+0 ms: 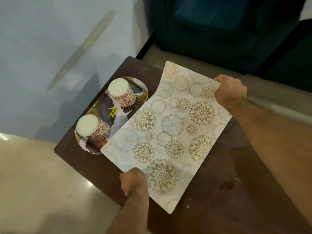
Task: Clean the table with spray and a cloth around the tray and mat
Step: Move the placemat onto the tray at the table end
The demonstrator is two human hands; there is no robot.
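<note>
A pale mat (170,130) with gold and blue round flower patterns lies over the dark brown table (224,179). My left hand (133,181) grips its near edge and my right hand (230,92) grips its far right edge. The mat's far side bends upward, and its left edge overlaps the oval patterned tray (143,89). Two upturned floral cups (121,92) (92,126) stand on the tray at the table's left end. No spray bottle or cloth is in view.
A pale wall (50,48) rises just behind the tray. A dark teal sofa (228,27) stands beyond the table's far side. Shiny beige floor tiles (33,183) run along the table's near left edge. Wet-looking smears mark the bare tabletop at the right.
</note>
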